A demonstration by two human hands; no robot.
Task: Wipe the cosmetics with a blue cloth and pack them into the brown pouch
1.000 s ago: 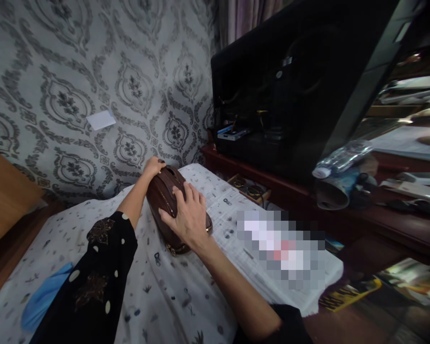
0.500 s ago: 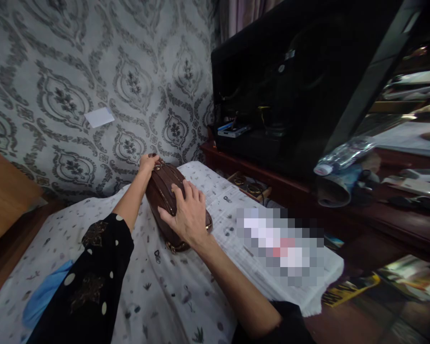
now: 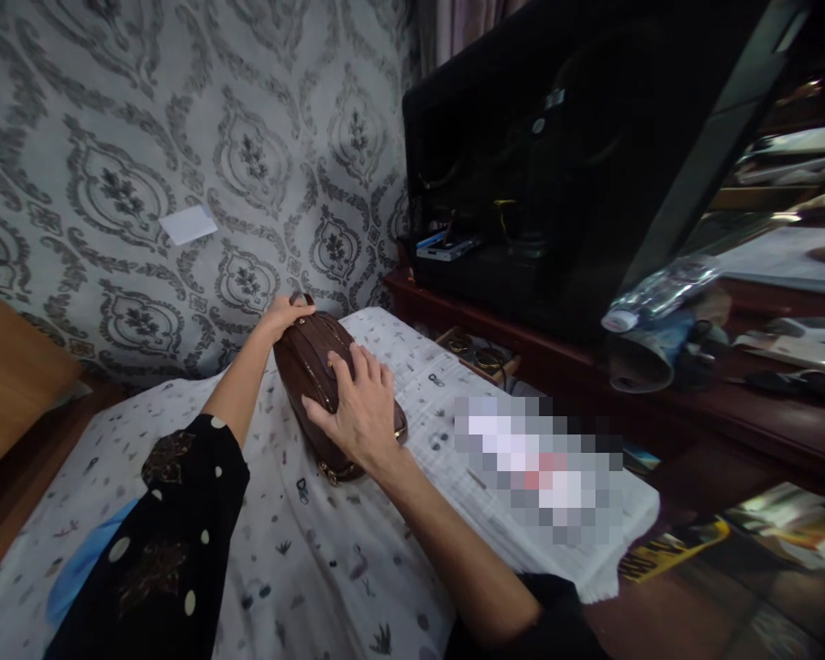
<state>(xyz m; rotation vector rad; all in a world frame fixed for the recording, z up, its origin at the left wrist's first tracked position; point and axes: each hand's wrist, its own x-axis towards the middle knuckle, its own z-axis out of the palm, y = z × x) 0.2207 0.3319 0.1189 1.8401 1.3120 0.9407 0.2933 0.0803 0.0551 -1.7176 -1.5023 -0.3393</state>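
A brown leather handbag [image 3: 306, 371] with gold-coloured zips and metal fittings lies on the patterned white sheet [image 3: 316, 577]. At its far end, my left hand [image 3: 283, 318] grips the bag beside a small strap loop [image 3: 302, 300]; the thumb shows on top and the other fingers are partly hidden. My right hand [image 3: 358, 408] rests on the bag's upper side, fingers spread and lying over the leather near a zip. The bag's underside is out of sight.
Right of the sheet stands a dark wooden cabinet [image 3: 556, 367] with a large black television [image 3: 509, 183] and a plastic bottle [image 3: 660, 293]. A small open drawer [image 3: 481, 357] holds glasses. Blue cloth [image 3: 86, 564] lies at left. A blurred-out item [image 3: 536, 467] sits on the sheet.
My left hand has shifted slightly left and down at the bag's far end, and the strap loop now shows more. My right hand has stayed in place on the bag.
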